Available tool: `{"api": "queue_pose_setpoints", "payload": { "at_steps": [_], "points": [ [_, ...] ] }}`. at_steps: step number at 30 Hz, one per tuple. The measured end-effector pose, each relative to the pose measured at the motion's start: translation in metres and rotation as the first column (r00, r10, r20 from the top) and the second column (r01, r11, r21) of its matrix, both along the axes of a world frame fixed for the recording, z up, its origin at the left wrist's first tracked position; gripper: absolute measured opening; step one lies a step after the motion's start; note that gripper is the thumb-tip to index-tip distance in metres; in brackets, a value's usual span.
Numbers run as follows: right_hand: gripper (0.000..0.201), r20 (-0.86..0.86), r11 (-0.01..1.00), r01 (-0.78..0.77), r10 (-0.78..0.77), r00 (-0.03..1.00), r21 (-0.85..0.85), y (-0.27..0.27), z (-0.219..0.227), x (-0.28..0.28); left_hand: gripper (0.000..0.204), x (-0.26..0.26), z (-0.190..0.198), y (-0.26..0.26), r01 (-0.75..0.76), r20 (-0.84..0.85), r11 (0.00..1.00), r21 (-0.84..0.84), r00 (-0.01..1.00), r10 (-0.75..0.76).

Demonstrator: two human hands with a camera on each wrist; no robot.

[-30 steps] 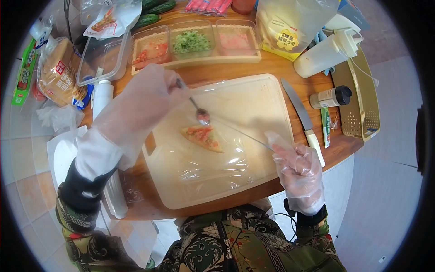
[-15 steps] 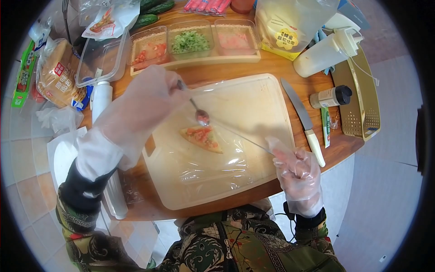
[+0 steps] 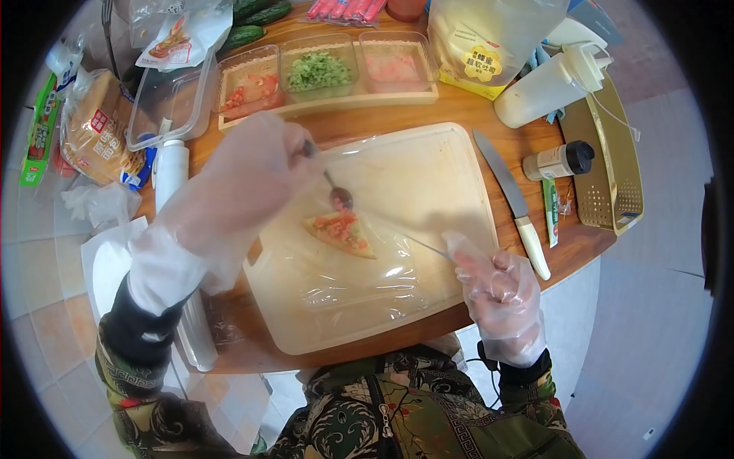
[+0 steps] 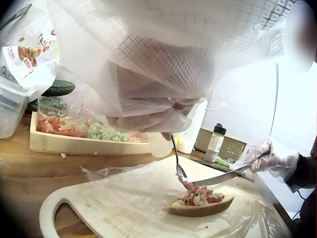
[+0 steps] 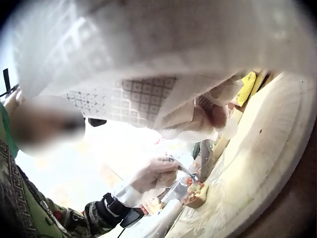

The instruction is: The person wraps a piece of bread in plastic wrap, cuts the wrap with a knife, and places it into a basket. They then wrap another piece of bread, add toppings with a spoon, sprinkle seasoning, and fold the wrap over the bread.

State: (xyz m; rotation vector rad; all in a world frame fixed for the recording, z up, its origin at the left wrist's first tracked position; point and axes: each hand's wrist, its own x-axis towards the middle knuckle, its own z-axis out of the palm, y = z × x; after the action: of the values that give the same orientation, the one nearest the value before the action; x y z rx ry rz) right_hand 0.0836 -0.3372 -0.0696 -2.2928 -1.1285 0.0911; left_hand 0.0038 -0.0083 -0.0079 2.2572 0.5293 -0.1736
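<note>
My gloved left hand (image 3: 245, 164) grips a metal spoon (image 3: 341, 198) by its handle, its bowl tipped down at the bread's far edge. Pink bits cling at the spoon's tip (image 4: 182, 174) in the left wrist view. From the other side my gloved right hand (image 3: 501, 294) holds a long, thin metal table knife (image 4: 218, 177), its blade end meeting the spoon tip just over the topping. Below them, a wedge-shaped piece of bread (image 3: 342, 232) heaped with diced pink, red and green filling lies on film over the white cutting board (image 3: 436, 164).
Behind the board, a wooden tray (image 3: 329, 104) carries tubs of chopped red, green and pink food. A kitchen knife (image 3: 502, 176), a shaker (image 3: 558, 161) and a squeeze bottle (image 3: 535, 96) lie to the right. A film roll (image 3: 173, 172) and bagged bread (image 3: 99, 126) are at left.
The spoon's bowl has tipped over, and the pink bits seen in it earlier no longer show there from above. My right hand has shifted slightly left with the table knife.
</note>
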Motion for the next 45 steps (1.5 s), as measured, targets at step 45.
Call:
{"api": "queue_pose_setpoints", "payload": {
  "at_steps": [45],
  "points": [
    [0.045,0.008,1.000,-0.019,0.019,1.000,-0.017,0.010,0.016,-0.006,0.027,-0.008,0.012,0.002,-0.095,-0.047,0.992,0.083,0.994,0.100]
  ]
}}
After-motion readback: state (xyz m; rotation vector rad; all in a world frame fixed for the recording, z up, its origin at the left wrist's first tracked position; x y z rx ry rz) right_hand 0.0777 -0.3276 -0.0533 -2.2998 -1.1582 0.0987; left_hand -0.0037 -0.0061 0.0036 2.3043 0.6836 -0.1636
